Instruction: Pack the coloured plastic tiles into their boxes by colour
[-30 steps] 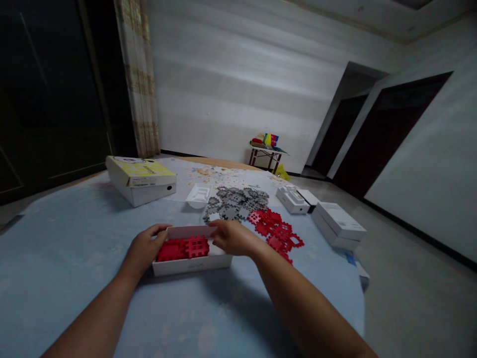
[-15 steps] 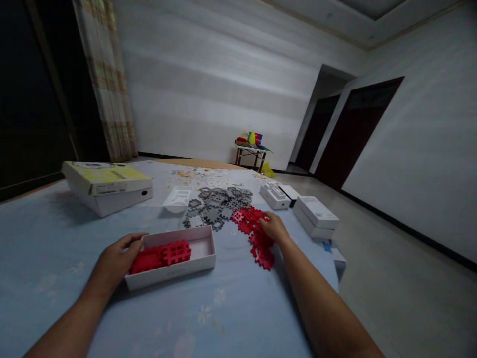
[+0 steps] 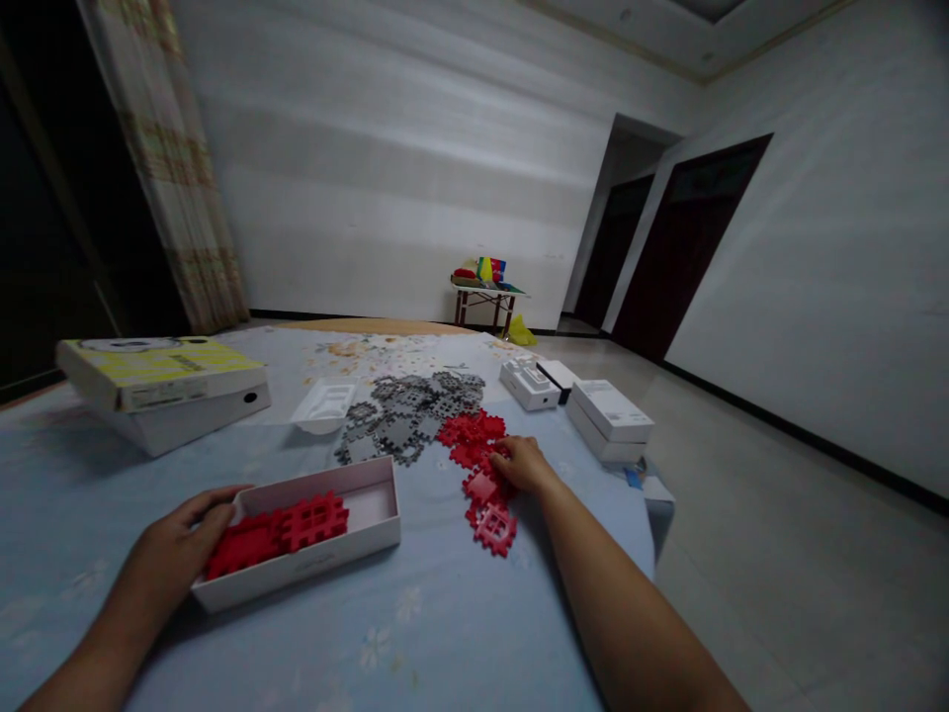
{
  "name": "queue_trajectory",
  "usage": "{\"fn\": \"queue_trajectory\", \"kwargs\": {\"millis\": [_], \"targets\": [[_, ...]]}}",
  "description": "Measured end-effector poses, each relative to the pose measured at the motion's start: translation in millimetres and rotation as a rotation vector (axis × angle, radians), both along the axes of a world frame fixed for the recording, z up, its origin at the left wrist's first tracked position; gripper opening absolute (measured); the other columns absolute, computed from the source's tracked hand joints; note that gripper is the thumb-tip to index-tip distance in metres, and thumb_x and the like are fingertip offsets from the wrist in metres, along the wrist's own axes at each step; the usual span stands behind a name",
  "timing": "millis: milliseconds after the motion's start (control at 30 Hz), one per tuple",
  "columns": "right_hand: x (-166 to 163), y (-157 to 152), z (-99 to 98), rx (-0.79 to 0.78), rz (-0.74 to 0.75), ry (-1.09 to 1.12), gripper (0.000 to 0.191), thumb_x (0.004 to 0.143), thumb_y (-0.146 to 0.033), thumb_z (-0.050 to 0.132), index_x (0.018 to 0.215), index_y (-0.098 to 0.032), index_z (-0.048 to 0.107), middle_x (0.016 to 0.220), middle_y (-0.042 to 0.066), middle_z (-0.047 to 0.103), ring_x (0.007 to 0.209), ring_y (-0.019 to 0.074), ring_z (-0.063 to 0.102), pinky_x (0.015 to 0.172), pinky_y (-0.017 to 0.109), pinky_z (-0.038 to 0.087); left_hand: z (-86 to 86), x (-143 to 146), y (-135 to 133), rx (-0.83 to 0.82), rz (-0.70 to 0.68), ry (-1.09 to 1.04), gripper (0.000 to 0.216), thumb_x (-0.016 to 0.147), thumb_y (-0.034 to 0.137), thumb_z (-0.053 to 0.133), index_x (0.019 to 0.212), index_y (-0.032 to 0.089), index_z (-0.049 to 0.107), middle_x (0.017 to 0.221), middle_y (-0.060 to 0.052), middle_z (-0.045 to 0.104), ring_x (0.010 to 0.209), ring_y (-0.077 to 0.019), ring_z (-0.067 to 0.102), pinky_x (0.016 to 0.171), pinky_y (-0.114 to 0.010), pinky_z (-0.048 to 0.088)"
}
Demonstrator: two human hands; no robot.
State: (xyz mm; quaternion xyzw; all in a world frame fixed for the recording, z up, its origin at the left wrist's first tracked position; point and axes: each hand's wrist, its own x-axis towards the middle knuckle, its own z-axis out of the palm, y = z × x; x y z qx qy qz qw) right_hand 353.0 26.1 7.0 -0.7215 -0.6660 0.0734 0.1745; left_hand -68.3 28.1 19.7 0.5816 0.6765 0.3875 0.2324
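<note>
My left hand (image 3: 174,549) is closed around the left end of an open white box (image 3: 333,559), thumb inside the rim. Inside the box, red interlocking plastic tiles (image 3: 278,529) with toothed edges fill the left and middle, one with a window grid. My right hand (image 3: 523,463) is at the right side of a loose pile of red tiles (image 3: 474,435); its fingers are bent together on a red tile, their tips partly hidden. At the pile's near end lies a red window tile (image 3: 493,527). Grey toothed tiles (image 3: 411,405) are heaped just behind and left.
A yellow-and-white carton (image 3: 163,381) sits at the left. A white plastic tray (image 3: 324,403) lies beside the grey heap. White boxes (image 3: 612,415) stand along the right table edge, with a smaller white box (image 3: 529,384) nearby. The tablecloth (image 3: 445,613) is pale blue and flowered.
The view has turned slightly, shifting everything left. My right hand has drawn a little nearer along the red pile, and the tiles at its near end lie differently. My left hand stays on the box.
</note>
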Motion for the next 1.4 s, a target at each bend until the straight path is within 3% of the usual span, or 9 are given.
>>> {"fn": "queue_trajectory", "kwargs": {"millis": [133, 300, 567, 833, 967, 1133, 1267, 1400], "targets": [[-3, -5, 5.1, -0.003, 0.009, 0.012, 0.032, 0.077, -0.04, 0.053, 0.101, -0.023, 0.065, 0.101, 0.007, 0.066, 0.098, 0.0231, 0.054, 0.085, 0.033, 0.036, 4.5, 3, -3, 0.048, 0.019, 0.013, 0.035, 0.058, 0.045, 0.046, 0.076, 0.022, 0.065, 0.067, 0.0, 0.07, 0.064, -0.0215, 0.064, 0.056, -0.027, 0.049], [-3, -10, 14.0, 0.037, 0.057, 0.094, 0.038, 0.074, -0.039, 0.057, 0.109, -0.024, 0.061, 0.105, 0.005, 0.065, 0.098, 0.0217, 0.055, 0.083, 0.03, 0.038, 5.8, 2, -4, 0.005, 0.006, 0.013, 0.04, 0.059, 0.047, 0.046, 0.082, 0.02, 0.064, 0.071, -0.001, 0.071, 0.07, -0.023, 0.064, 0.058, -0.027, 0.049], [-8, -13, 14.8, 0.018, 0.186, 0.052, 0.033, 0.065, -0.037, 0.065, 0.093, -0.018, 0.065, 0.095, 0.005, 0.063, 0.087, 0.0185, 0.055, 0.073, 0.025, 0.04, -0.3, -3, 1, -0.009, -0.002, 0.036, 0.041, 0.061, 0.048, 0.045, 0.085, 0.02, 0.063, 0.076, -0.003, 0.07, 0.073, -0.0241, 0.063, 0.06, -0.028, 0.049], [-4, -14, 17.3, -0.013, 0.086, 0.032, 0.033, 0.066, -0.036, 0.062, 0.096, -0.021, 0.064, 0.088, 0.004, 0.064, 0.083, 0.0187, 0.055, 0.073, 0.026, 0.039, 0.3, -2, -1, -0.004, 0.004, 0.024, 0.04, 0.059, 0.046, 0.046, 0.085, 0.02, 0.063, 0.074, -0.002, 0.07, 0.073, -0.024, 0.063, 0.061, -0.028, 0.048], [-4, -17, 24.3, 0.062, 0.066, 0.11, 0.049, 0.066, -0.035, 0.063, 0.113, -0.022, 0.057, 0.1, 0.004, 0.063, 0.093, 0.02, 0.055, 0.08, 0.027, 0.039, 2.9, 1, -3, -0.025, -0.004, 0.017, 0.046, 0.059, 0.049, 0.044, 0.088, 0.019, 0.062, 0.078, -0.004, 0.07, 0.078, -0.0245, 0.063, 0.062, -0.027, 0.048], [-10, -24, 33.5, 0.124, 0.151, 0.122, 0.054, 0.069, -0.037, 0.061, 0.119, -0.02, 0.053, 0.11, 0.008, 0.058, 0.102, 0.022, 0.051, 0.088, 0.03, 0.037, 3.8, 3, -3, -0.027, 0.002, 0.019, 0.045, 0.058, 0.048, 0.044, 0.088, 0.019, 0.062, 0.076, -0.004, 0.07, 0.075, -0.024, 0.063, 0.061, -0.027, 0.048], [-12, -22, 28.4, 0.132, 0.075, 0.084, 0.059, 0.066, -0.036, 0.065, 0.121, -0.02, 0.05, 0.108, 0.008, 0.055, 0.103, 0.022, 0.048, 0.087, 0.03, 0.036, 3.8, 2, -3, -0.021, 0.012, 0.041, 0.043, 0.059, 0.047, 0.044, 0.086, 0.019, 0.063, 0.074, -0.003, 0.07, 0.074, -0.0242, 0.063, 0.061, -0.028, 0.048], [-5, -11, 16.0, 0.124, -0.024, 0.13, 0.046, 0.071, -0.024, 0.06, 0.116, -0.02, 0.054, 0.103, 0.007, 0.057, 0.097, 0.0188, 0.052, 0.086, 0.028, 0.037, 1.7, -1, -2, -0.017, 0.017, 0.051, 0.043, 0.06, 0.047, 0.044, 0.087, 0.019, 0.063, 0.074, -0.003, 0.07, 0.072, -0.0239, 0.064, 0.06, -0.028, 0.048]]}}
